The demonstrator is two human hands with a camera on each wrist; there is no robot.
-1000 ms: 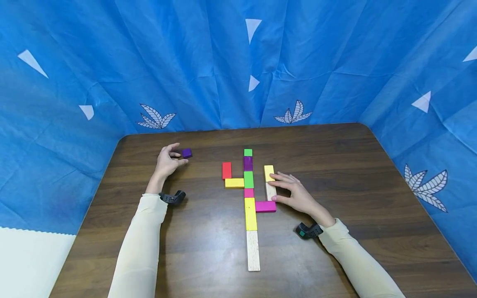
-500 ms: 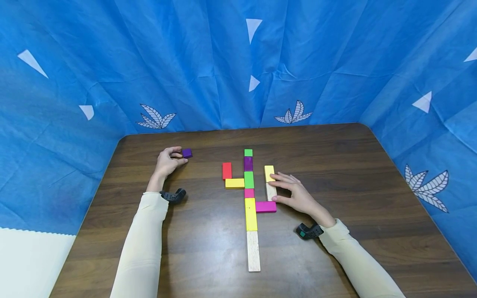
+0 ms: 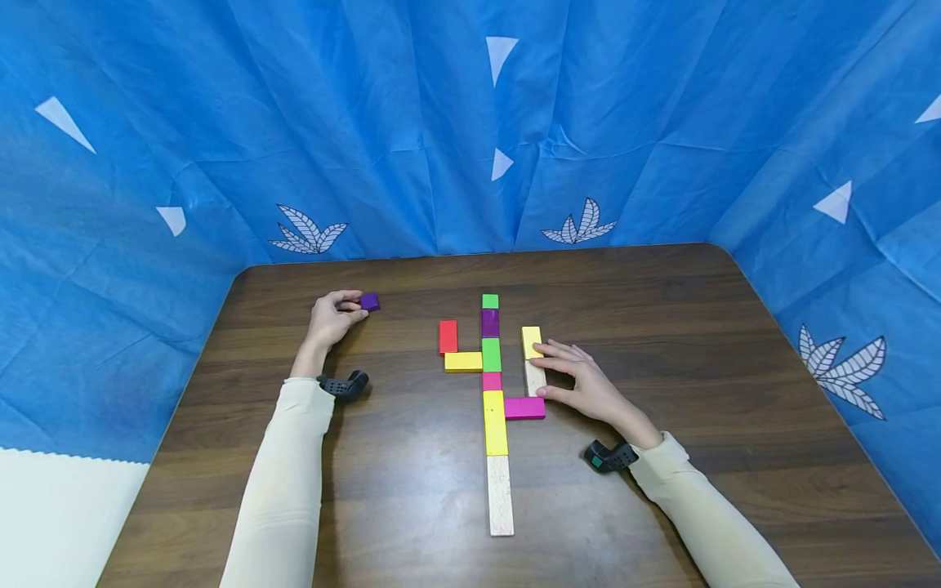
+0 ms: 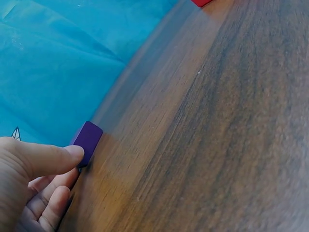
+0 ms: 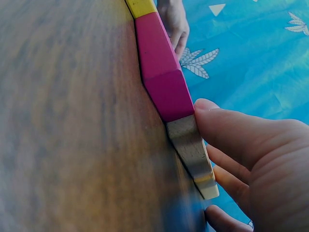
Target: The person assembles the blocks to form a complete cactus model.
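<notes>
On the left, my left hand (image 3: 333, 318) pinches a small purple block (image 3: 370, 302) near the table's back edge. In the left wrist view, the thumb (image 4: 72, 153) lies against that purple block (image 4: 89, 140), with the other fingers bent below. My right hand (image 3: 584, 384) rests beside a plain wooden block (image 3: 535, 380) and a yellow block (image 3: 530, 339) laid end to end. Its fingertips touch their right side. In the right wrist view, the right thumb (image 5: 207, 107) sits where the magenta block (image 5: 169, 94) meets the wooden block (image 5: 188, 140).
A central column of blocks runs toward me: green, purple, green (image 3: 490, 354), pink, long yellow (image 3: 495, 422), long pale wooden (image 3: 500, 496). A yellow block (image 3: 463, 362) and a red block (image 3: 448, 336) branch left. Blue cloth (image 3: 470, 122) surrounds the brown table (image 3: 404, 506).
My left thumb and fingers have closed in on the purple block, the hand shifting slightly right. The right hand and the other blocks stay in place.
</notes>
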